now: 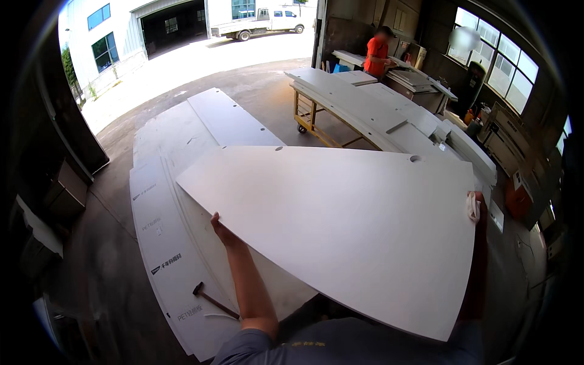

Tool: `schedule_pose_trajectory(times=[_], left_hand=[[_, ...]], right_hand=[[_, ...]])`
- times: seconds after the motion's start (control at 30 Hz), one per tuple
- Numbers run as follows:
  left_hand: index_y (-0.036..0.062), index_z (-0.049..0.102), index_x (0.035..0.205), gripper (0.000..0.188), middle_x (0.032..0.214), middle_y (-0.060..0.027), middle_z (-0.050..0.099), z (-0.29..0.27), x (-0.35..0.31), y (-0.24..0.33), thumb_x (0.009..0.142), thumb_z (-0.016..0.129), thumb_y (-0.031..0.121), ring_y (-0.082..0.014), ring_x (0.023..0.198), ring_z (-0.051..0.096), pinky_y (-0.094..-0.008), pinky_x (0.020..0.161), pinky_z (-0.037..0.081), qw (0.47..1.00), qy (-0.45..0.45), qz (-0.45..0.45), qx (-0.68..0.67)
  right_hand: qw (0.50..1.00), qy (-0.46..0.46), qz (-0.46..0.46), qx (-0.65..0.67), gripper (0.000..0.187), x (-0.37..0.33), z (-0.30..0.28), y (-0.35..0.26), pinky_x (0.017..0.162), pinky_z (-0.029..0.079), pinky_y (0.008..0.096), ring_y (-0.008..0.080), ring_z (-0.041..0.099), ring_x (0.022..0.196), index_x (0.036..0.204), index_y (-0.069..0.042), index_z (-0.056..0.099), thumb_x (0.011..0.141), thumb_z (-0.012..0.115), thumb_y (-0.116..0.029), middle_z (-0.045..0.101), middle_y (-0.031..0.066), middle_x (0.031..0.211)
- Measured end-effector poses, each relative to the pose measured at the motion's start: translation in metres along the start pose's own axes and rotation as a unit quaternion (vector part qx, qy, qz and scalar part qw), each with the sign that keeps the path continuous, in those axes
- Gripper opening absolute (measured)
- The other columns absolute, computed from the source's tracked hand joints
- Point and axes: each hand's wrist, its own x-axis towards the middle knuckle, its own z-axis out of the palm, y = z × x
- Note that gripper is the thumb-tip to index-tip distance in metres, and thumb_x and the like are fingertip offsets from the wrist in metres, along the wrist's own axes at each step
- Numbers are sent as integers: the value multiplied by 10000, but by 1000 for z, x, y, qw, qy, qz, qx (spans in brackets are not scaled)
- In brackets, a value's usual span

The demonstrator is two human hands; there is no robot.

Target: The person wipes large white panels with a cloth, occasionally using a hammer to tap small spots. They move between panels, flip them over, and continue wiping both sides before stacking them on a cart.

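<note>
Left hand (220,230) fingers clamped on white panel (340,225) edge, right hand (474,207) — cloth-wrapped — gripping opposite edge

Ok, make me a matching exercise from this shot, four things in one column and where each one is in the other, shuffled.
Things:
1. large white panel
2. hammer
3. yellow cart
4. white truck

Places:
A. outside the doorway
B. held between left hand and right hand
C. lying on the floor panels
D. under stacked boards

Pairs: 1-B, 2-C, 3-D, 4-A
</note>
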Motion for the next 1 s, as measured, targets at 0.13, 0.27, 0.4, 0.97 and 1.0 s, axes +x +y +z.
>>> schedule_pose_trajectory(times=[0.13, 0.27, 0.4, 0.97, 1.0], left_hand=[[42, 451, 1405, 672, 1321, -156, 575, 10, -62, -65, 818, 509, 365, -352, 1197, 578, -502, 941, 523, 997, 72, -2, -4], [44, 433, 1415, 804, 1339, -173, 527, 60, -106, -75, 722, 537, 438, -371, 1201, 540, -518, 936, 483, 990, 101, 1, 95], [58, 443, 1394, 780, 1320, -151, 526, 68, -100, -156, 755, 540, 493, -346, 1174, 543, -497, 917, 479, 987, 93, -26, 127], [50, 596, 1179, 500, 1110, -106, 641, 137, 1, -573, 802, 591, 379, -296, 1039, 619, -433, 909, 512, 969, 90, -190, 129], [36, 577, 1209, 511, 1133, -117, 632, 149, 6, -590, 813, 590, 359, -301, 1059, 614, -435, 920, 510, 972, 69, -195, 109]], right_hand=[[992, 74, 35, 93, 535, -54, -116, 24, 445, 392, 304, 148, 473, 473, 740, -111, 528, 1009, 446, -566, 492, 35, 595], [965, 222, 57, 125, 517, -84, -117, 52, 468, 399, 303, 147, 482, 498, 753, -114, 532, 1005, 454, -560, 498, 31, 615], [921, 363, 62, 126, 500, -152, -153, 48, 491, 406, 302, 146, 492, 524, 766, -118, 535, 1001, 462, -553, 504, 26, 636], [833, 523, 110, 141, 430, -95, -346, 79, 589, 436, 300, 140, 530, 632, 821, -132, 551, 983, 497, -527, 532, 7, 723], [831, 527, 110, 135, 426, -81, -354, 78, 594, 437, 299, 140, 532, 639, 825, -133, 552, 982, 499, -525, 533, 6, 728]])
